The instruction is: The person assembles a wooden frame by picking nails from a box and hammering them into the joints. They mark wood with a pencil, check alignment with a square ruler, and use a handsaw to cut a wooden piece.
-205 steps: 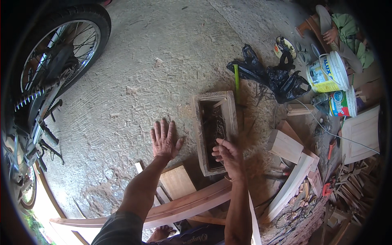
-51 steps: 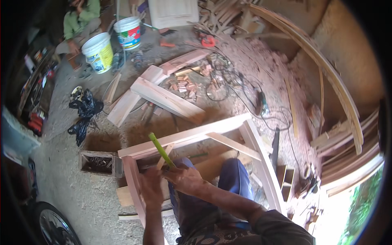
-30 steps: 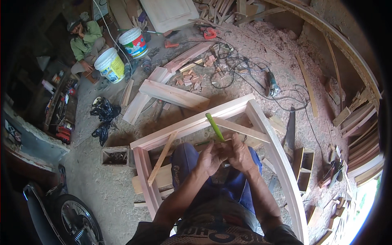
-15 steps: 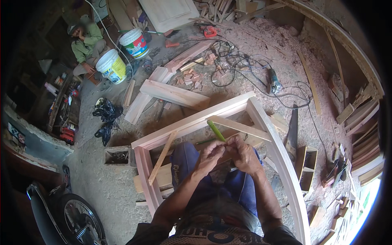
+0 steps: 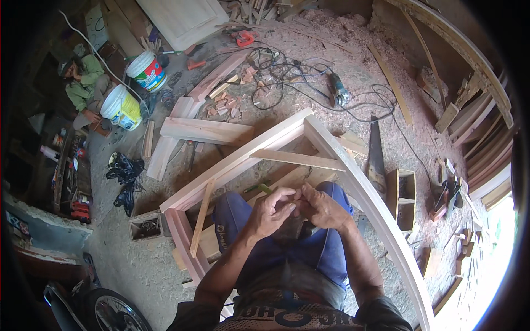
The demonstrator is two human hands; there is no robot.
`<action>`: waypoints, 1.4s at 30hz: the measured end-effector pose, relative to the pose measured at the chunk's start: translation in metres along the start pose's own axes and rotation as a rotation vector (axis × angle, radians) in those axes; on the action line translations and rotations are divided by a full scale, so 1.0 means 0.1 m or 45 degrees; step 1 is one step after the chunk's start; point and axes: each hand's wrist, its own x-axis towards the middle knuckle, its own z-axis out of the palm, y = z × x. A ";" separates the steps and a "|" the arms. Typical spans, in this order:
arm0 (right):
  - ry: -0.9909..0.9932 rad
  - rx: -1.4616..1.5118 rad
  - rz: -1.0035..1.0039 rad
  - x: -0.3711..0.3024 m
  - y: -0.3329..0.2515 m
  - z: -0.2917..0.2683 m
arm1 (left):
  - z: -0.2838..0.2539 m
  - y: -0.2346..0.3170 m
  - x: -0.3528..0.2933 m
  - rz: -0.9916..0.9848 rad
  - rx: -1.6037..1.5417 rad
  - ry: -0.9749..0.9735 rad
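Note:
My left hand [image 5: 271, 214] and my right hand [image 5: 322, 207] meet above my lap, fingertips nearly touching. The left fingers are curled round a bright green stick-like thing [image 5: 265, 188], of which only a short end shows past the knuckles. My right hand is closed, thumb and fingers pinched together; what lies between them is hidden. Below and around my knees is a pale wooden frame [image 5: 232, 160] with one curved side. Two thin wooden braces, one at the left corner [image 5: 203, 218] and one at the far corner [image 5: 298, 159], lie across it.
A handsaw [image 5: 376, 157] and a wooden box [image 5: 406, 193] lie right of the frame. Beyond are an angle grinder [image 5: 339, 94], tangled cords and timber offcuts. A person [image 5: 85, 91] sits at the far left beside two buckets [image 5: 122, 107]. A motorcycle wheel [image 5: 116, 311] stands near left.
Both hands have come slightly nearer to me, and the green stick has turned so that less of it shows. The whole view has shifted, with the surroundings sliding left.

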 end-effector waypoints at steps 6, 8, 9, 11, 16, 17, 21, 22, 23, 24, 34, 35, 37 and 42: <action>0.118 0.203 0.085 -0.21 0.03 -0.04 | 0.05 -0.07 0.10 -0.017 0.249 -0.259; 0.233 -0.017 -0.088 -0.28 0.12 -0.06 | 0.17 -0.04 0.14 0.012 0.189 -0.271; 0.283 -0.126 -0.171 -0.30 0.15 -0.06 | 0.22 -0.05 0.14 0.020 0.141 -0.262; 0.275 -0.230 -0.030 -0.34 0.13 -0.07 | 0.29 -0.08 0.18 0.030 0.082 -0.284; 0.400 0.047 0.177 -0.48 0.28 -0.10 | 0.45 -0.30 0.32 0.063 -0.069 -0.414; 0.480 0.140 0.189 -0.52 0.34 -0.09 | 0.52 -0.40 0.35 0.047 -0.201 -0.405; 0.914 0.327 0.285 -0.73 0.41 -0.22 | 0.68 -0.62 0.58 -0.298 -0.655 -0.208; 1.052 0.352 0.294 -0.77 0.42 -0.25 | 0.70 -0.65 0.67 -0.460 -0.754 -0.124; 1.240 0.448 0.233 -0.81 0.42 -0.28 | 0.74 -0.74 0.78 -0.460 -0.882 -0.071; 1.407 0.548 0.311 -0.85 0.29 -0.33 | 0.78 -0.84 0.88 -0.500 -0.920 -0.023; 1.549 0.221 0.010 -1.44 1.03 -0.64 | 1.68 -2.14 1.57 -0.471 -0.613 0.333; 1.522 -0.326 0.098 -1.52 0.97 -0.65 | 1.80 -2.22 1.58 -0.333 -0.478 0.405; 1.401 -1.209 0.201 -1.66 0.94 -0.68 | 1.96 -2.36 1.61 -0.294 -0.466 0.413; 1.521 0.406 0.359 -1.98 0.83 -0.52 | 2.17 -2.50 1.60 -0.201 -0.216 0.493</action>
